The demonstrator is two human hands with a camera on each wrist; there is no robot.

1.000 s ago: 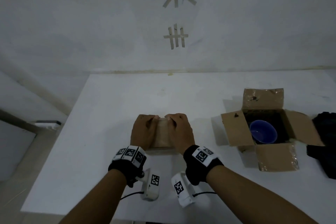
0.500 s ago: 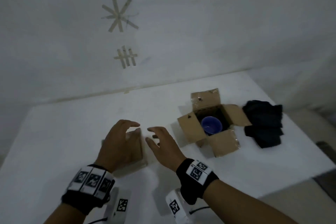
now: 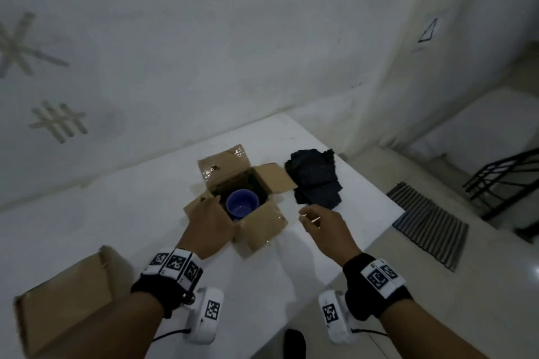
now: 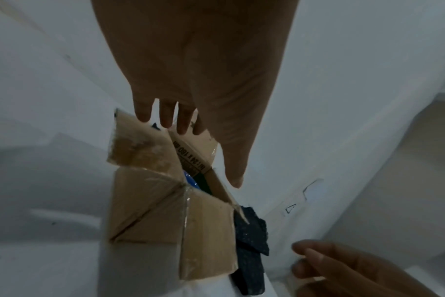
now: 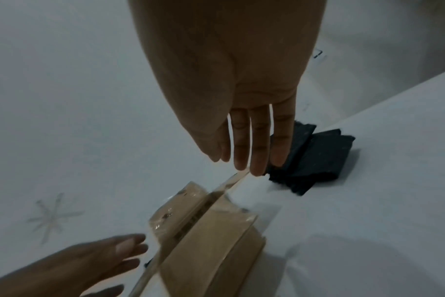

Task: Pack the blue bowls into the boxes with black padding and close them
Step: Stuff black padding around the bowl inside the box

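An open cardboard box [image 3: 264,230] stands mid-table with a blue bowl [image 3: 242,207] inside on black padding. My left hand [image 3: 208,213] reaches over the box's left flap with straight fingers [image 4: 165,118] at the flap's edge and holds nothing. My right hand [image 3: 313,218] hovers open just right of the box, its fingers [image 5: 257,152] straight and empty, short of the loose black padding pile [image 3: 315,183]. A closed cardboard box [image 3: 67,300] sits at the near left. From the left wrist only a sliver of the bowl [image 4: 191,179] shows.
The white table [image 3: 116,213] ends close to the right of the padding pile and near my right wrist. Past that edge are the floor, a striped mat [image 3: 428,221] and a black railing [image 3: 501,181]. A white wall stands behind.
Both hands have let go of the closed box and moved right to the open box. The head view swung right, so the closed box now lies at the near left.
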